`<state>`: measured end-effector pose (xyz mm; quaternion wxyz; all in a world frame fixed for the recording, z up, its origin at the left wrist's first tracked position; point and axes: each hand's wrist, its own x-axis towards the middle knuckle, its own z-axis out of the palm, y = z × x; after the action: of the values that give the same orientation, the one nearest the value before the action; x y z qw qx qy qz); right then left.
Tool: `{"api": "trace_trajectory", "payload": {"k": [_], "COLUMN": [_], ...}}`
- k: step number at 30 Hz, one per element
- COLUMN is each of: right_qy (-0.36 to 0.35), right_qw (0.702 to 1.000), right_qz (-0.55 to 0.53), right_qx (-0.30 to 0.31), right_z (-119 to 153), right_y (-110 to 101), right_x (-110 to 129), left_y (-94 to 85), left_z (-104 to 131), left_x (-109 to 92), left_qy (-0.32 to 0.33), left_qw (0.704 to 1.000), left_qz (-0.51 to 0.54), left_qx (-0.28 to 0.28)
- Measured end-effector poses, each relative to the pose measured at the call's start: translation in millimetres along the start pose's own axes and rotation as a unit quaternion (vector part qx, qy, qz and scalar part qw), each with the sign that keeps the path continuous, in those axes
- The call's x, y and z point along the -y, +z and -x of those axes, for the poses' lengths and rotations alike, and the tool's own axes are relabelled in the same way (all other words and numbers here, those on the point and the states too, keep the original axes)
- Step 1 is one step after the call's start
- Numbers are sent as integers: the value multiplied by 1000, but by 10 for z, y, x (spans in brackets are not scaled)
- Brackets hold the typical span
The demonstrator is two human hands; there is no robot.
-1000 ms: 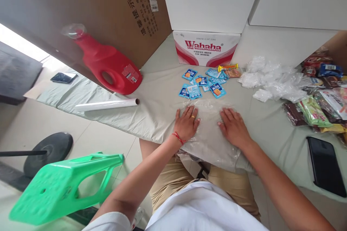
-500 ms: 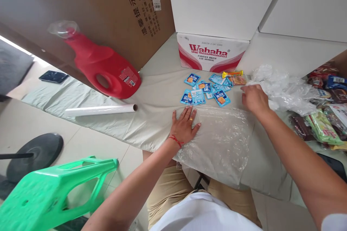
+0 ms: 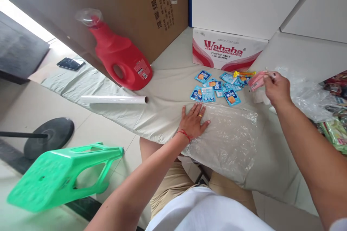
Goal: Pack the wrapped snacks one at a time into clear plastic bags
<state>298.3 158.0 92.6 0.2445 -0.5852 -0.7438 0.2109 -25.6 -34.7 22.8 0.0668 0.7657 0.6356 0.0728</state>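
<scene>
My left hand [image 3: 193, 121] lies flat with fingers spread on the left part of a clear plastic bag [image 3: 230, 139], which rests on the cloth-covered table. My right hand [image 3: 278, 88] pinches a small pinkish snack packet [image 3: 257, 80] by its right end, just off the table. Left of that packet sits a loose group of blue snack packets [image 3: 208, 94], some overlapping. A thin yellow packet [image 3: 244, 74] lies at the group's back right edge. Crumpled clear plastic [image 3: 303, 94] is behind and right of my right hand.
A Wahaha carton [image 3: 227, 50] stands at the back. On the left are a red jug [image 3: 124, 61], a white roll [image 3: 116, 99] and a phone [image 3: 71, 63]. More snacks [image 3: 334, 131] lie far right. A green stool [image 3: 65, 177] is on the floor.
My right hand has lifted a packet from beside the yellow one, uncovering a blue packet there. My left hand stays flat on the plastic. The view has shifted.
</scene>
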Motion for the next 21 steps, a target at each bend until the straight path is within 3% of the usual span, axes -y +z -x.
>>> {"api": "trace_trajectory", "payload": {"k": [2, 3, 5, 8, 10, 12, 13, 14, 17, 18, 19, 21], "right_qy": [39, 65, 88, 11, -87, -168, -195, -208, -185, -172, -167, -179], "right_qw": [985, 969, 944, 922, 883, 839, 835, 849, 933, 947, 951, 942], "right_qz": [-167, -238, -296, -241, -175, -106, -71, -34, 82, 110, 131, 158], "right_qx": [-28, -2, 112, 303, 428, 507, 511, 485, 298, 249, 225, 237], "right_z": [340, 508, 802, 1064, 1116, 1105, 1091, 1080, 1126, 1181, 1256, 1453], "right_y": [-49, -44, 20, 201, 337, 463, 517, 564, 641, 649, 651, 653], "right_x": [140, 215, 362, 566, 698, 824, 880, 930, 1034, 1057, 1079, 1120], "left_y": [1, 0, -2, -3, 1, 8, 11, 14, 18, 17, 16, 12], "left_z": [1, 1, 4, 8, 8, 7, 7, 6, 8, 9, 10, 11], "left_x": [-1, -2, -4, -8, -10, -15, -17, -21, -30, -32, -33, -35], "left_qy": [1, 2, 4, 7, 9, 8, 7, 6, 2, 1, 0, 0], "left_qw": [1000, 1000, 1000, 1000, 1000, 1000, 1000, 1000, 1000, 1000, 1000, 1000], "left_qz": [0, 0, -2, -7, -12, -16, -18, -19, -22, -22, -23, -24], "left_qx": [-1, -2, -4, -4, -4, -4, -4, -4, -6, -6, -6, -6]}}
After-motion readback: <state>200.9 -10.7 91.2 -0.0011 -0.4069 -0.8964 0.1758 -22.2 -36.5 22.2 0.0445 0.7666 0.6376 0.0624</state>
